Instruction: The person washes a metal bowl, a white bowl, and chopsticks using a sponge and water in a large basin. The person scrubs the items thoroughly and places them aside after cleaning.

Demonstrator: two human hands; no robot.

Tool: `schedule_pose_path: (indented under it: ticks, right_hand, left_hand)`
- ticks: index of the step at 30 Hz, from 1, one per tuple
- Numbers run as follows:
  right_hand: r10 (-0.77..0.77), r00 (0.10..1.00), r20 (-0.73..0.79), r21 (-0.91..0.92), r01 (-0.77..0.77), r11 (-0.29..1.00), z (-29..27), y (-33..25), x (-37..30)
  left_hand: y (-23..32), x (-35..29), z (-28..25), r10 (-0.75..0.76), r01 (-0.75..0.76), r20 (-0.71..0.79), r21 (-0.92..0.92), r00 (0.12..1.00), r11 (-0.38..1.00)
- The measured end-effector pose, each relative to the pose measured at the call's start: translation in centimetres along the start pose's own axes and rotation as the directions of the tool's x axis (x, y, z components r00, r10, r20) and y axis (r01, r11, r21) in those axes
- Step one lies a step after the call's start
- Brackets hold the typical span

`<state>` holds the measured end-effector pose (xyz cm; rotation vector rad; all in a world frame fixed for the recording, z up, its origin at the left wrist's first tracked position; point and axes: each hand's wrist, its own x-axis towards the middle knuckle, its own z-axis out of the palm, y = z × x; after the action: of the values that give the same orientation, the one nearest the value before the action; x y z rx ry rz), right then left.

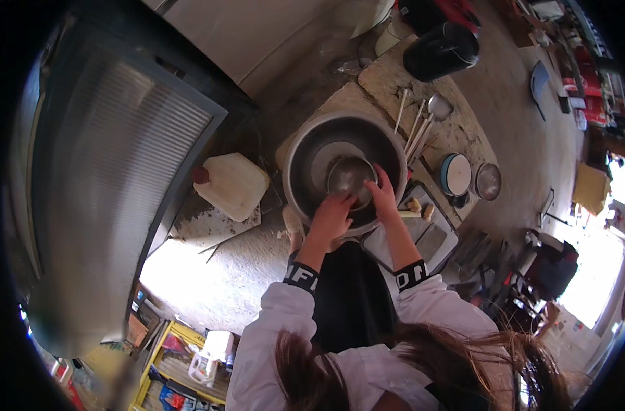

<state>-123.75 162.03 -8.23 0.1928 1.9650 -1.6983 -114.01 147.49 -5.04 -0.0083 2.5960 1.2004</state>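
Observation:
A wide metal basin [295,168] stands in front of me, and a smaller metal bowl [350,172] is inside it, tilted toward me. My right hand [383,195] grips the bowl's right rim, with the fingers along its outer side and the thumb on the near edge. At the near rim my left hand [333,217] is closed on the bowl, its fingertips bent over the edge and partly hidden. Dark shadow fills the basin around the bowl, so I cannot tell whether it holds water.
Right of the basin, a ladle [439,107] and several long-handled utensils lie on a worn board [473,130]. A blue-rimmed bowl [456,175], a small metal bowl [489,182] and a black bucket [441,52] stand beyond. A white jug [231,186] sits left, near a ribbed-panel cabinet [127,144].

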Motion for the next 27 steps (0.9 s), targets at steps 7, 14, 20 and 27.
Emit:
schedule_pose_path:
  ticks: [7,14,20,27]
  right_hand:
    - [0.215,0.976,0.015,0.296,-0.21,0.932,1.9,-0.4,0.1]
    - [-0.119,0.993,0.021,0.0,0.12,0.993,0.0,-1.1,0.1]
    - [-0.22,0.966,-0.135,-0.038,0.217,0.975,0.2,-1.7,-0.7]
    - [-0.616,0.757,0.218,-0.523,0.623,0.582,-1.6,-7.0,-4.1]
  left_hand:
    - [1.0,2.7,-0.3,0.05,-0.054,-0.03,-0.171,0.998,0.984]
    - [-0.5,1.4,-1.4,0.139,-0.162,0.096,0.3,0.986,0.94]
    - [3.2,3.6,0.3,0.191,-0.211,0.132,0.158,0.973,0.965]
    - [-0.1,1.9,-2.4,-0.218,0.152,-0.3,-0.227,0.929,0.962]
